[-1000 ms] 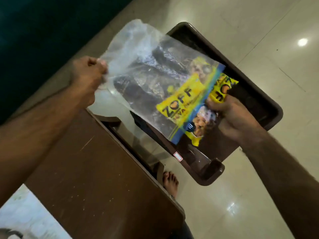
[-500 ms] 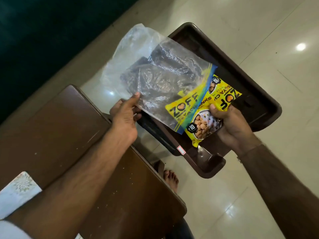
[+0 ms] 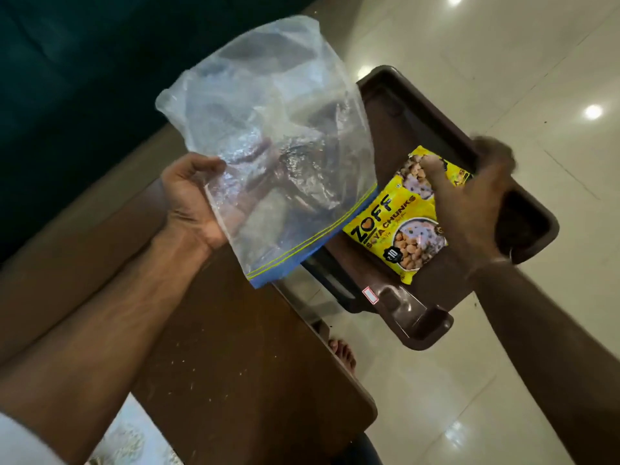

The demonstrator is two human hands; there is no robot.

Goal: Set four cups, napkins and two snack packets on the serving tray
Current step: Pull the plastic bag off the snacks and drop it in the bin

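Left hand [image 3: 193, 199] is raised above the near edge of the dark brown wooden table [image 3: 228, 370], palm turned up, thumb and fingers closed on one side of a clear, crinkled zip-lock plastic bag with a blue and yellow seal strip [image 3: 268, 142]. That bag stands up from the grip, its closed end highest and its sealed mouth hanging lowest, just over the table's far corner; nothing can be made out inside it.

Right hand [image 3: 476, 196] is blurred. It reaches down over the dark brown plastic serving tray with raised rim and moulded handles [image 3: 412, 317], fingers spread and loosely open, with the fingertips [image 3: 432, 169] touching the upper end of a yellow snack packet printed "ZOFF SOYA CHUNKS" [image 3: 399, 226]. Whether the hand grips the packet or merely rests on it cannot be told. A sliver of yellow at the hand's far side may belong to a second packet, but it is too hidden to tell.

The packet lies flat on the tray floor, towards the near half, printed face up. A small white sticker [image 3: 370, 294] sits on the tray's near rim. The tray is beside the table, above a glossy cream tiled floor [image 3: 436, 414]. A bare foot [image 3: 342, 355] shows on the tiles just beyond the table edge.
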